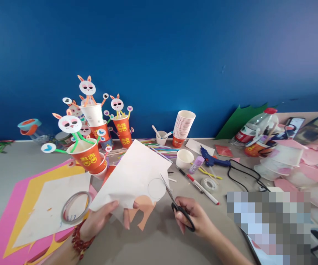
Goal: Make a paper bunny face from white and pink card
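My left hand (108,215), with a red bead bracelet on the wrist, grips a white paper sheet (133,169) by its lower edge. A circle is outlined near the sheet's right edge. An orange paper piece (144,211) with curved cut-outs shows below the sheet, by my left fingers. My right hand (189,215) has its fingers in the handles of black-handled scissors (172,198). The blades point up and left and meet the sheet's right edge beside the drawn circle. Whether the blades are parted is hard to see.
Red paper cups with rabbit figures (85,154) stand at the left. Coloured paper sheets (18,209) and a tape roll (76,208) lie in front. A cup stack (184,125), glue gun (214,160), markers (203,187) and glue stick (196,164) are behind. A blurred-out tablet-like object (248,239) lies right.
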Available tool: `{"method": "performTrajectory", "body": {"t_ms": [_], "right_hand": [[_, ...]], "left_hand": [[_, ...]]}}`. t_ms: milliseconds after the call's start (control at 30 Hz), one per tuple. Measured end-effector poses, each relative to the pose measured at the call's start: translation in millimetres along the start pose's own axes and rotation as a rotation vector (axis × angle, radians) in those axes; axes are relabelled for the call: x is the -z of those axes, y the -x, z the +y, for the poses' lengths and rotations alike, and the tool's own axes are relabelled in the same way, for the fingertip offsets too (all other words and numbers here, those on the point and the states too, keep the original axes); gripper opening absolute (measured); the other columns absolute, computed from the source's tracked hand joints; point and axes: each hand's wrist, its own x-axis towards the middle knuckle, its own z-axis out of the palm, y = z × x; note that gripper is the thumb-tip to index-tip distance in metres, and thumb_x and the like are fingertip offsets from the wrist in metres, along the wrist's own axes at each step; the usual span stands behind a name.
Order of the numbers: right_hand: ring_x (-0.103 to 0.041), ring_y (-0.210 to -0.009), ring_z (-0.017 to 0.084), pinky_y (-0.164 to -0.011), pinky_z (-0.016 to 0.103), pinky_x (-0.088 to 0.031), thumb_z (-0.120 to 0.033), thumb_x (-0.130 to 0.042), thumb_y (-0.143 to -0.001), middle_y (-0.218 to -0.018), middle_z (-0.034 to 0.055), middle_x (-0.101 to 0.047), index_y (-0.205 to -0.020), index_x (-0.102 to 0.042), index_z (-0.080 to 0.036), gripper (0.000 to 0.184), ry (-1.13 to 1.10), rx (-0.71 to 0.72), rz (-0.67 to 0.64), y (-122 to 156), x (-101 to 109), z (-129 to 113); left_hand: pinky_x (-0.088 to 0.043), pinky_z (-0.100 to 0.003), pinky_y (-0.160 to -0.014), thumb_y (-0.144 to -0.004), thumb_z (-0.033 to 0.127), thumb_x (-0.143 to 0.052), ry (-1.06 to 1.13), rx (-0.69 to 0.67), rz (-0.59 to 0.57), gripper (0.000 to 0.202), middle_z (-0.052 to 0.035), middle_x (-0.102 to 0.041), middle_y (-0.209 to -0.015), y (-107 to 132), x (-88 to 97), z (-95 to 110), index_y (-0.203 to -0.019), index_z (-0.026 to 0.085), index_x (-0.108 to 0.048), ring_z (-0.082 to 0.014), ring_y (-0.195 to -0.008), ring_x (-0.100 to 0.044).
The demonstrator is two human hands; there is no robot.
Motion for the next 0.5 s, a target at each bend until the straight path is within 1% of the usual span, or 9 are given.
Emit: {"method": "performTrajectory", "body": {"t_ms": [200,367,500], "right_hand": [[-0.042,-0.038,0.01,-0.044,0.022,-0.024,-0.074,-0.062,-0.073,-0.045,-0.0016,-0.056,-0.066,-0.043,-0.022,0.056,-0.01,-0.004,0.004,-0.4,0.0,1.0],[-0.041,-0.038,0.01,-0.043,0.023,-0.024,-0.074,-0.062,-0.072,-0.045,-0.0023,-0.055,-0.066,-0.042,-0.022,0.057,-0.007,-0.02,0.002,-0.6,0.6,0.3],[-0.043,-0.037,0.01,-0.043,0.023,-0.024,-0.075,-0.063,-0.072,-0.045,-0.0021,-0.055,-0.066,-0.042,-0.022,0.057,-0.002,-0.013,0.005,-0.9,1.3,1.6]], "left_hand": [[-0.044,-0.038,-0.088,-0.1,0.041,-0.034,0.054,0.02,-0.015,0.05,-0.0096,-0.071,-0.068,0.2,0.8,-1.3,-0.105,0.008,-0.072,-0.0258,-0.083,-0.066],[-0.045,-0.038,-0.088,-0.1,0.039,-0.035,0.055,-0.01,-0.005,0.048,-0.009,-0.071,-0.067,-0.6,2.1,-0.7,-0.107,0.008,-0.071,-0.0263,-0.084,-0.066],[-0.047,-0.037,-0.083,-0.1,0.038,-0.035,0.072,-0.027,-0.009,0.047,-0.0086,-0.071,-0.064,-1.2,2.4,-1.1,-0.108,0.008,-0.071,-0.0259,-0.08,-0.067]]}}
